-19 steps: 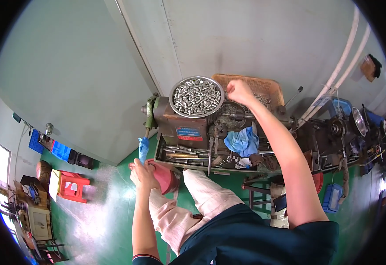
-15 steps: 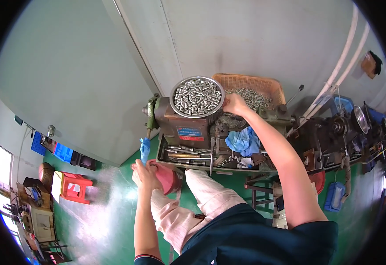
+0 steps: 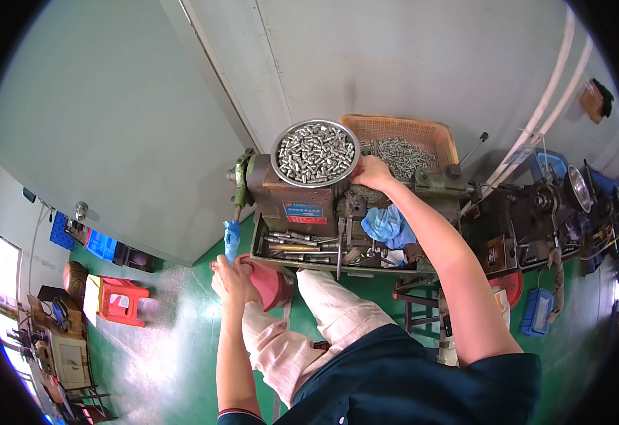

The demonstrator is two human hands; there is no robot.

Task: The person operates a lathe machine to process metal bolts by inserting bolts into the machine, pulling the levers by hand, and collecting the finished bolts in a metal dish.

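My left hand (image 3: 229,280) is closed around the lower end of a lever handle wrapped in blue material (image 3: 232,241). The lever rises to a green pivot arm (image 3: 241,183) at the machine's left end. My right hand (image 3: 371,173) has its fingers curled in beside the right rim of a round metal bowl (image 3: 274,157). What its fingertips hold, if anything, is hidden. Small silvery metal parts (image 3: 316,152) fill the bowl, which sits on top of the machine's headstock (image 3: 295,195). Behind my right hand, an orange-brown plastic basket (image 3: 437,134) holds more small metal parts.
A tray (image 3: 355,270) below the machine carries tools and a brush; a blue cloth (image 3: 388,225) lies above it. A red bucket (image 3: 270,287) stands by my left leg, and a red stool (image 3: 122,301) farther left. Another machine (image 3: 536,212) is on the right.
My right hand has shifted slightly down and left beside the bowl, its forearm dipping a little. My left hand stays on the wrapped handle with almost no movement.
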